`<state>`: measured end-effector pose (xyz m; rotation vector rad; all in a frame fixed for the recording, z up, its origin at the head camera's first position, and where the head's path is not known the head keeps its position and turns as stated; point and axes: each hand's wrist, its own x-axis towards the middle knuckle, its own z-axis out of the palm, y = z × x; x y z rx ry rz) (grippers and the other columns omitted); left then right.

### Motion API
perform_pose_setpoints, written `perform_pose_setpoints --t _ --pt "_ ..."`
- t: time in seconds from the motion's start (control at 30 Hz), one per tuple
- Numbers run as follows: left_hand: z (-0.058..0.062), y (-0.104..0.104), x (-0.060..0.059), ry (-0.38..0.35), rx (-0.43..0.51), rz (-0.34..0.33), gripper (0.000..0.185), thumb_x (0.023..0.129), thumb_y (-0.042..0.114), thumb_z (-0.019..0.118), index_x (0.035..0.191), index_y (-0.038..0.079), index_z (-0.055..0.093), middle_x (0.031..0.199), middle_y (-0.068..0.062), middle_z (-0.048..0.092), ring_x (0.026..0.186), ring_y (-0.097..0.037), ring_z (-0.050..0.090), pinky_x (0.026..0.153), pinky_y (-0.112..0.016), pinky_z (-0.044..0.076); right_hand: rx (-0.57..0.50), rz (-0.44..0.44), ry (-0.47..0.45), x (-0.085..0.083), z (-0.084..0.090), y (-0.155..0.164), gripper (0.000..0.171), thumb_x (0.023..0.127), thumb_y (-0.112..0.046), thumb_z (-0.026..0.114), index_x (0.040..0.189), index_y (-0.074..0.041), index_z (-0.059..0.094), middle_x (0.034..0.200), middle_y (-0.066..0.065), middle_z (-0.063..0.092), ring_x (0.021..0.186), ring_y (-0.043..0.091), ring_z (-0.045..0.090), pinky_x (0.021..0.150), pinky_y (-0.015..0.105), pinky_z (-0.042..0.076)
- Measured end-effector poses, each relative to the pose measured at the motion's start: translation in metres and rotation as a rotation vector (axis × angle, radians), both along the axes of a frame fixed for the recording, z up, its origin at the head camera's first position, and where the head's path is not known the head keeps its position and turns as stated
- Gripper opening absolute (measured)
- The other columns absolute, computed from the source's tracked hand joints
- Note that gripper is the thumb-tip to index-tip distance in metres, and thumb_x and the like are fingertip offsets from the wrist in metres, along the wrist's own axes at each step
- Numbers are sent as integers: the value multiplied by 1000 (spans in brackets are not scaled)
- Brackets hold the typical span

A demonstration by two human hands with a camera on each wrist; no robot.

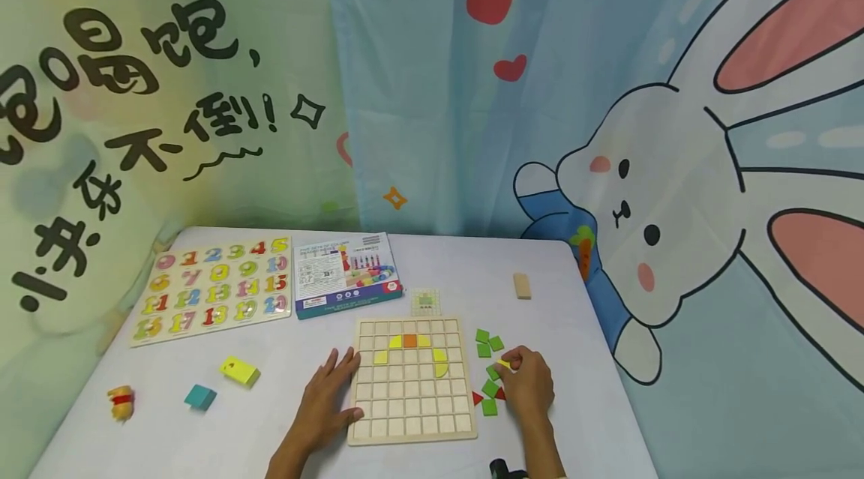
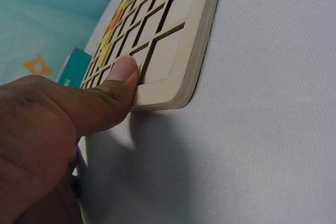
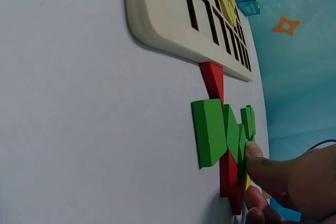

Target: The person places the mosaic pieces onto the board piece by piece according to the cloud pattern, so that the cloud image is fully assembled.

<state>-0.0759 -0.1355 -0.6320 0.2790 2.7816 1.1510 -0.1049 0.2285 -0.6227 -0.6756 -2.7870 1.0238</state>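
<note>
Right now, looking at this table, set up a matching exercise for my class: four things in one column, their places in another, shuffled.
Things:
1. grid board
2. number puzzle
3. teal block
4. green tiles

Places:
A. far left of the table
B. right of the grid board, by the right hand
C. under the left hand's thumb
D. near left, beside a yellow block

Pairs: 1-C, 2-A, 3-D, 4-B

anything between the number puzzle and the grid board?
Head view: bare tablecloth only separates the number puzzle from the grid board; the blue box sits behind that stretch.
</note>
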Motion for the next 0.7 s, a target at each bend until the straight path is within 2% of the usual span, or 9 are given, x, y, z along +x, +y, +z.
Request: perform_pose_setpoints --t 0.3,0.53,0.7 --pt "0 -1 -1 -1 22 -5 94 76 14 93 159 12 49 171 -10 40 163 -45 24 131 -69 20 42 -61 16 0 1 -3 19 87 -10 85 101 -7 72 85 11 67 77 27 62 57 33 41" --pt "2 0 -1 -15 21 -2 94 75 13 93 159 11 49 171 -11 40 162 -46 24 131 -70 18 -1 -91 39 2 -1 -1 18 87 -11 86 93 -9 69 79 8 66 74 26 60 58 33 36" --pt "3 1 0 -19 22 -2 94 76 14 93 159 11 49 171 -10 40 163 -46 23 131 -70 18 10 -82 22 1 -4 0 20 88 -11 86 103 -10 72 81 7 69 75 25 62 57 33 38"
